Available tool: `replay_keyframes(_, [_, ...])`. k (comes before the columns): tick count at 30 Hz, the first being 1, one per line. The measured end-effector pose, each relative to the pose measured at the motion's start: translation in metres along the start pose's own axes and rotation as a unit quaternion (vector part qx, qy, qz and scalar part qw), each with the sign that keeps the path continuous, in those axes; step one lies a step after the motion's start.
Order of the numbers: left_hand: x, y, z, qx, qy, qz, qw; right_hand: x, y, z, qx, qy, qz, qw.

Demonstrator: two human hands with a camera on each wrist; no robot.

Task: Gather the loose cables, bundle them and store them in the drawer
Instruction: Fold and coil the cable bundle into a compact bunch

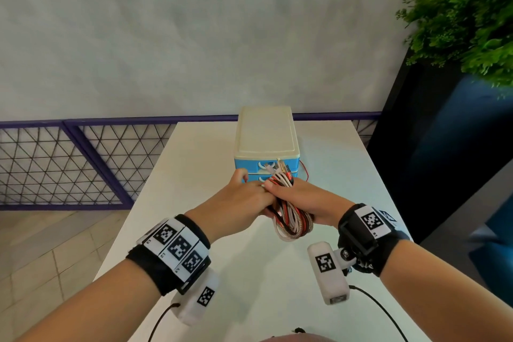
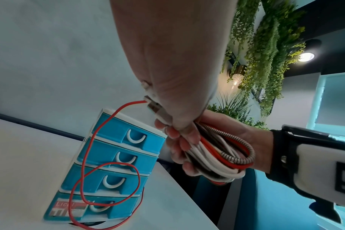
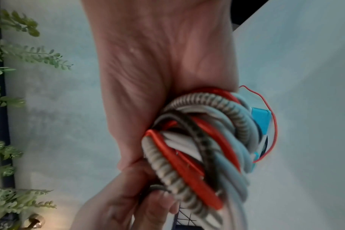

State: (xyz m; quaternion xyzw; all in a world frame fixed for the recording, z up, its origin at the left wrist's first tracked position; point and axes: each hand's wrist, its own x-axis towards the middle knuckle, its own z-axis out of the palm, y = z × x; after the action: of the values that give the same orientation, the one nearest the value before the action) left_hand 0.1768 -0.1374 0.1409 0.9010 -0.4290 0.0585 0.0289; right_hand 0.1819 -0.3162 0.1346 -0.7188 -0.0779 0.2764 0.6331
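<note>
1. Filling the centre of the head view, a looped bundle of cables in white, red, black and braided beige-and-dark sheathing is held above the white table, just in front of the drawer unit.
2. The right hand has its fingers curled round the bundle from the right side; the left wrist view shows those fingertips wrapped over the coils at centre right of the frame.
3. The left hand closes on the same bundle from the left, its fingers pressed against the right hand's thumb; the plugs stick up from the top of the bundle between the two hands.
4. A thin red wire trails out of the hands and hangs in loose loops across the drawer fronts, its lowest loop reaching the table at the bottom of the left wrist view.
5. The drawer unit sits at the centre of the head view, cream on top, with four blue drawers stacked one over another, each with a white curved handle, all pushed in. The lowest drawer carries a red and white label at its left.
6. Both wrists wear black bands with black-and-white square markers.
7. A green leafy plant on a dark stand occupies the upper right of the head view; a purple-framed mesh railing runs along the left behind the table.
</note>
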Motion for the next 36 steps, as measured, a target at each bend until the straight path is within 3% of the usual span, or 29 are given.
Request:
replay_keyframes(8, [-0.003,0.006,-0.005,-0.06,-0.008,-0.033,0.998,-0.005,0.003,0.006,0.115,-0.016,0.044,0.992])
replay_keyframes(13, [-0.002,0.007,-0.01,-0.141,-0.036,-0.109,0.983,-0.009,0.003,0.004,0.076,-0.062,0.059,0.993])
replay_keyframes(19, [0.0,0.009,-0.02,-0.065,-0.028,-0.132,0.989,-0.011,0.002,0.013,0.009,-0.122,0.075,0.99])
replay_keyframes(22, [-0.002,0.009,-0.022,-0.1,-0.072,-0.153,0.981,-0.011,0.005,0.015,-0.024,-0.125,0.063,0.99])
replay_keyframes(24, [-0.001,0.006,-0.024,-0.209,-0.128,-0.175,0.954,-0.012,0.005,0.013,-0.016,-0.143,0.058,0.988])
replay_keyframes(29, [-0.011,-0.022,-0.034,-0.514,-0.205,-0.188,0.812,-0.017,0.006,-0.005,-0.015,-0.139,0.045,0.989])
replay_keyframes(33, [-0.021,-0.037,-0.025,-0.642,-0.105,-0.252,0.716,-0.015,0.014,-0.017,0.083,-0.098,0.017,0.992])
replay_keyframes(36, [-0.024,-0.036,-0.008,-0.684,-0.035,-0.298,0.665,-0.009,0.015,-0.02,0.179,-0.038,-0.008,0.983])
